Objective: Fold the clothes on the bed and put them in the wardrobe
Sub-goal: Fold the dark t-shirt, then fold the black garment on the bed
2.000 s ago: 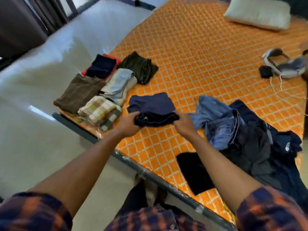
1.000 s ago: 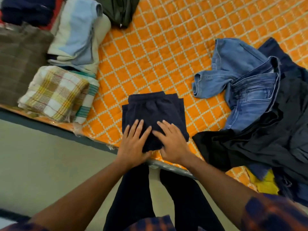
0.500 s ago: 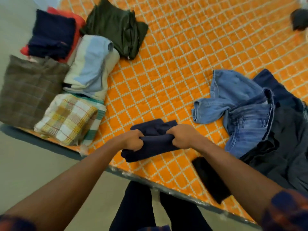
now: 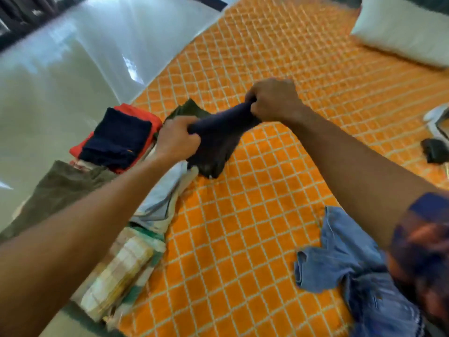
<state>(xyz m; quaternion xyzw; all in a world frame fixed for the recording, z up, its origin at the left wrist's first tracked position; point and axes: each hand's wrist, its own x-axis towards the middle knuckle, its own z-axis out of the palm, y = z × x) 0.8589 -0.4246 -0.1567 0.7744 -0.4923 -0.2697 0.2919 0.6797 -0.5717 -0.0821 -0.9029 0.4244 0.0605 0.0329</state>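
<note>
Our left hand [image 4: 178, 139] and right hand [image 4: 273, 99] grip both ends of the navy garment [image 4: 218, 135]; long axis slants up-right above the bed [image 4: 243, 215].

No text, label or number can be read anywhere.

One camera, worn on the person's head; it faces forward and down across the bed [image 4: 243, 239] from its near edge, close in.
</note>
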